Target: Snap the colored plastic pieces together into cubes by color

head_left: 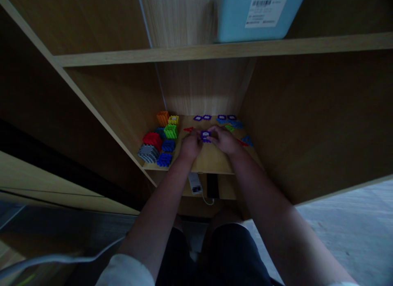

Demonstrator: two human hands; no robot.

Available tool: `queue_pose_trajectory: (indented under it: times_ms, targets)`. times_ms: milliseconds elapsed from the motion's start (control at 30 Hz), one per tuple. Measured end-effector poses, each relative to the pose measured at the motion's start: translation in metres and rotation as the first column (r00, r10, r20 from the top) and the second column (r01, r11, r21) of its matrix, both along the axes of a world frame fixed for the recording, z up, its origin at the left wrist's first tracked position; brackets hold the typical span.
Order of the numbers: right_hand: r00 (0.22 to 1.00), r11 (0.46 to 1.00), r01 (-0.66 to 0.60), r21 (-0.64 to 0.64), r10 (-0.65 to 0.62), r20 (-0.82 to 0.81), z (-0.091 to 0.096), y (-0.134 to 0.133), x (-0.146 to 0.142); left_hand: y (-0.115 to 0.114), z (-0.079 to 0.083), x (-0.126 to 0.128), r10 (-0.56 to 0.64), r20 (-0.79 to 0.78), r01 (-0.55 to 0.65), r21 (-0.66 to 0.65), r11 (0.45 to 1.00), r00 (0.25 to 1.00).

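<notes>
My left hand [189, 146] and my right hand [225, 140] meet over a wooden shelf [211, 161], fingers closed together on a small purple interlocking piece [205, 135]. To the left of my left hand stand several built cubes: orange [162, 117], yellow [173, 120], green [170, 131], red [152, 139], blue [168, 146] and grey [148, 153]. Flat purple frames [202, 117] lie along the back of the shelf. Blue flat pieces [236, 123] and a green one [229, 128] lie beyond my right hand.
Wooden side panels wall in the shelf left and right. A light blue box [258, 13] with a label sits on the board above. A white adapter [195, 183] with a cable and a dark phone [212, 185] lie on the lower ledge. Grey floor shows at right.
</notes>
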State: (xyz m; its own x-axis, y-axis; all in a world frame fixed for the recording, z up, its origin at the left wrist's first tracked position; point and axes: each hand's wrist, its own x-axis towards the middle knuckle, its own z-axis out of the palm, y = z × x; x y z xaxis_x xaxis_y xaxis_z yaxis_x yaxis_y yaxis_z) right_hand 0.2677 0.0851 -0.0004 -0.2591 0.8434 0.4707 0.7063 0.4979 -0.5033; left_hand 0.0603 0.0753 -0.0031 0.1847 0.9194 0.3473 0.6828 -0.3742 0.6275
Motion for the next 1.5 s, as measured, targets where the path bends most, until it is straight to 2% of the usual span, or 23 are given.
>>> queue_pose_trajectory:
  times_ms: [200, 500, 700, 933, 1300, 1500]
  targets:
    - [0.998, 1.000, -0.010, -0.027, 0.012, 0.066, -0.005, 0.000, 0.002, -0.001, 0.001, -0.001, 0.016, -0.032, -0.015, 0.023, 1.000, 0.999]
    - [0.995, 0.996, -0.089, -0.013, 0.089, 0.035, -0.003, -0.001, 0.005, -0.002, 0.001, 0.000, 0.004, -0.007, -0.004, 0.031, 1.000, 1.000]
    - [0.998, 0.997, -0.059, -0.059, 0.060, 0.025, -0.001, -0.005, 0.004, -0.002, 0.002, 0.000, 0.011, -0.016, -0.011, 0.027, 1.000, 1.000]
    - [0.998, 0.998, -0.035, -0.044, 0.037, 0.046, -0.008, -0.003, 0.007, -0.002, 0.001, 0.000, -0.001, -0.007, 0.001, 0.028, 1.000, 1.000]
    - [0.992, 0.995, -0.098, -0.010, 0.097, -0.078, -0.022, 0.008, 0.013, -0.001, 0.000, 0.000, 0.006, -0.011, -0.006, 0.032, 0.999, 1.000]
    - [0.995, 0.997, -0.074, -0.031, 0.072, -0.064, -0.018, 0.005, 0.012, 0.001, -0.002, 0.000, -0.004, 0.000, 0.004, 0.038, 0.999, 1.000]
